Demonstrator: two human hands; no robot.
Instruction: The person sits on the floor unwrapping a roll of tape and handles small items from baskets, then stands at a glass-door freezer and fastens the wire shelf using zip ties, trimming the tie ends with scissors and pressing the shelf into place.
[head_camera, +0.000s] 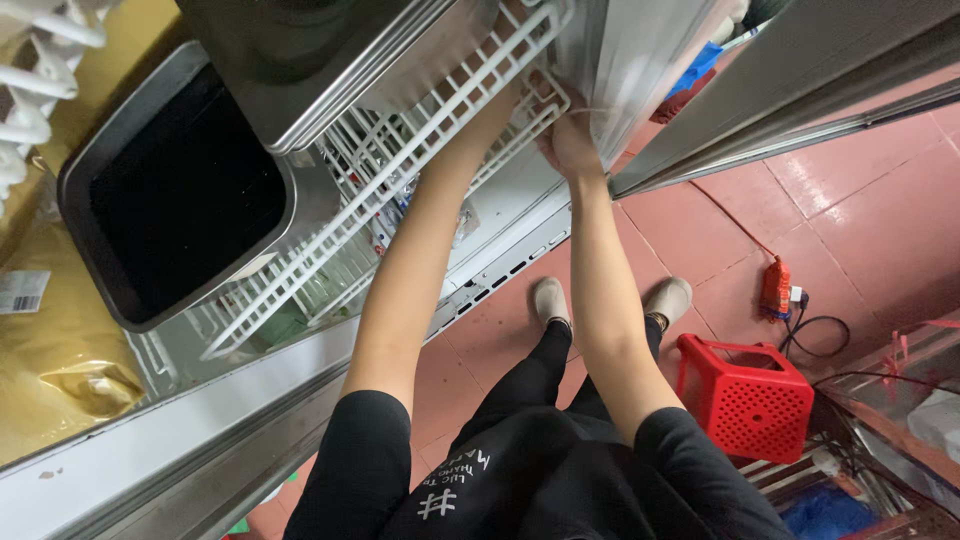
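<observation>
Reaching with both bare arms up to a white wire rack (420, 150) inside an open steel refrigerator.

Right hand (570, 145) is gripping the rack's near corner, fingers curling around the white bars; left hand (510, 95) is lying against the rack beside it, its grip impossible to tell. The rack is sitting tilted under a grey metal tray (330, 60), with a black rectangular tub (180, 190) alongside and a red perforated plastic stool (745, 395) standing on the pink tiled floor (850, 220).

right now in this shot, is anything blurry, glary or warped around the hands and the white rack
Head view: light is even and soft, with no hard shadows. The white wire rack is fairly sharp. The right hand is slightly soft, the left hand partly hidden behind the wire. Pale glare washes the metal panel beside them. The wide lens bends the straight ledge and stretches the forearms.
</observation>
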